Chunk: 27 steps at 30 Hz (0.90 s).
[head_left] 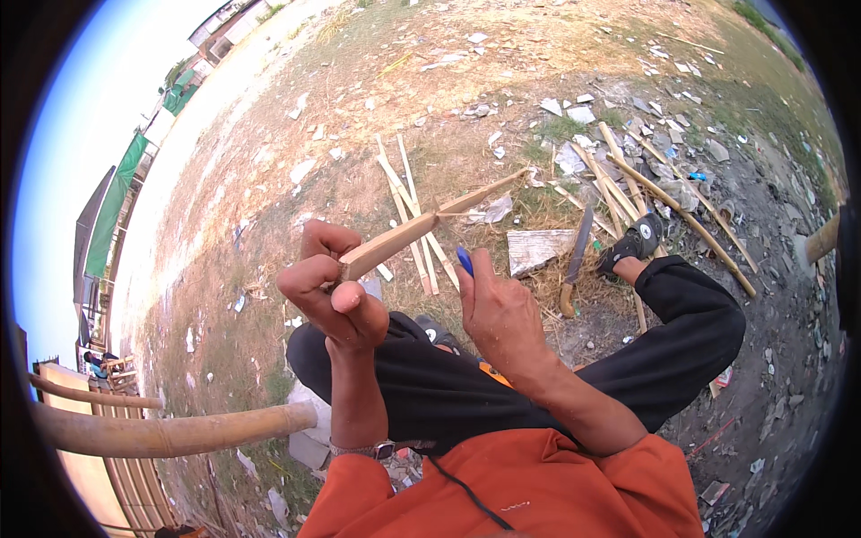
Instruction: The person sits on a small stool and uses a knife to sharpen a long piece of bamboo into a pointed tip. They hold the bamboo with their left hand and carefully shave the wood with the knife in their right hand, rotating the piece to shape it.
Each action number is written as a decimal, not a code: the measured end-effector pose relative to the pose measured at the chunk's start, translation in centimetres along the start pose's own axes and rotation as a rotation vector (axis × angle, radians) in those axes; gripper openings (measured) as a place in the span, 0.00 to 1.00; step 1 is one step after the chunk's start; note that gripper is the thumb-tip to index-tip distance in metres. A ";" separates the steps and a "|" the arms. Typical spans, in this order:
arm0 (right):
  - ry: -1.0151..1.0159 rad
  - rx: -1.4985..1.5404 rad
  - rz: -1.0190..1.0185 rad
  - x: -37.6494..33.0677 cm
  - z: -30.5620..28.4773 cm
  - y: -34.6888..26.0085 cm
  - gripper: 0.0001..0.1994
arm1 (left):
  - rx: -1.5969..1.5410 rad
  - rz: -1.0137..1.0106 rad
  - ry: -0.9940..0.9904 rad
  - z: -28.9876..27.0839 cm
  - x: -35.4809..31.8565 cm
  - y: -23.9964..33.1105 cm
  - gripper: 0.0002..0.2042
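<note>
My left hand (332,285), with a watch on its wrist, is closed round the near end of a split bamboo slat (393,246). The slat reaches forward and to the right, with a node partway along it and a thinner far end. Close to the slat on its right, my right hand (504,316) is closed round a small blue object (464,260). Only its blue end shows above the fingers, so I cannot tell its kind. The blue end looks apart from the slat.
Narrow bamboo strips (401,179) lie crossed ahead. A machete (581,244) with a wooden handle rests by my sandalled foot (639,240), beside a pale wooden block (538,252). More bamboo sticks (691,211) lie at right. A thick bamboo pole (193,432) juts in at left. Rubble litters the ground.
</note>
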State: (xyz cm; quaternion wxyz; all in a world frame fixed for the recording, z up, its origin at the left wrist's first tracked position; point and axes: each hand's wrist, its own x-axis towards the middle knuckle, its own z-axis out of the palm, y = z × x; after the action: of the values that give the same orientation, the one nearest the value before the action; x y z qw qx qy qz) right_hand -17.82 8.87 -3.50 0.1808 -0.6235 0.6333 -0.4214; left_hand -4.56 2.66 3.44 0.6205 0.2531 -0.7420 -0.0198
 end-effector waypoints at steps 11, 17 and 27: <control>0.018 0.453 -0.187 -1.0 -5.5 -4.0 0.07 | -0.016 0.071 0.044 -1.2 0.6 0.4 0.18; 0.013 0.340 -0.277 -1.0 -4.9 -5.4 0.09 | 0.064 0.068 0.026 -1.0 0.3 2.1 0.17; 0.087 0.428 -0.251 -1.2 -4.5 -5.4 0.13 | -0.018 0.039 0.007 -0.2 0.5 2.6 0.16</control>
State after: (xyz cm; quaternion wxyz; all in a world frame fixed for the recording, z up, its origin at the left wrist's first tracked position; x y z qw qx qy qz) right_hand -17.59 12.09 2.82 0.2274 -0.6261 0.4545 -0.5913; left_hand -5.32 4.80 4.82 0.6257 0.2331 -0.7443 -0.0137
